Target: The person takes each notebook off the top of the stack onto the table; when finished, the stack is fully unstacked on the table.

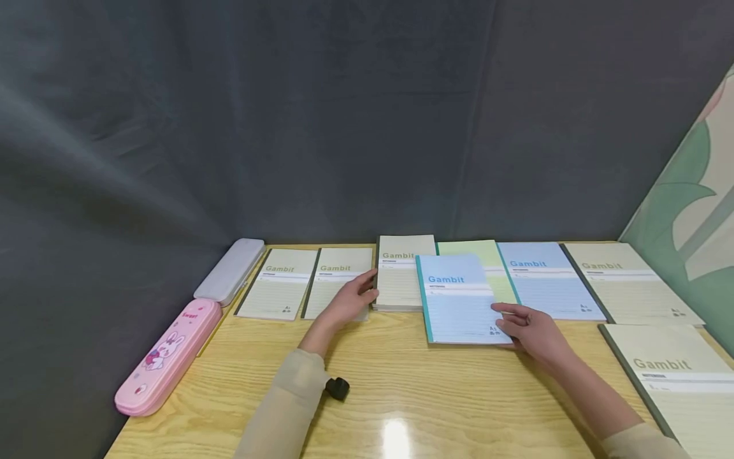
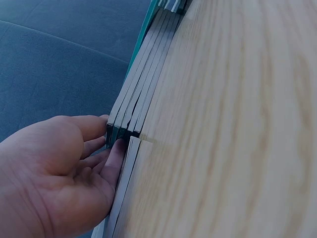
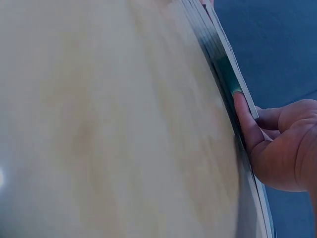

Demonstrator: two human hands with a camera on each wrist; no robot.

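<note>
My right hand (image 1: pixel 536 333) pinches the lower right corner of a light blue notebook (image 1: pixel 461 319), thumb below and fingers on top. In the right wrist view, that notebook's thin edge (image 3: pixel 241 82) sits raised over the books beneath. It overlaps a green notebook (image 1: pixel 467 247) and the right side of a stack of cream notebooks (image 1: pixel 404 244). My left hand (image 1: pixel 346 301) touches the stack's left spine side with its fingertips, also seen in the left wrist view (image 2: pixel 59 168). Below that hand lies a cream notebook (image 1: pixel 338 258), partly covered by it.
Another cream notebook (image 1: pixel 281 284) lies at left, beside a white case (image 1: pixel 232 271) and a pink pencil case (image 1: pixel 169 357). To the right are a blue notebook (image 1: pixel 547 280) and two cream notebooks, one behind (image 1: pixel 627 280) and one nearer (image 1: pixel 682 382). A dark curtain (image 1: pixel 367 127) hangs behind.
</note>
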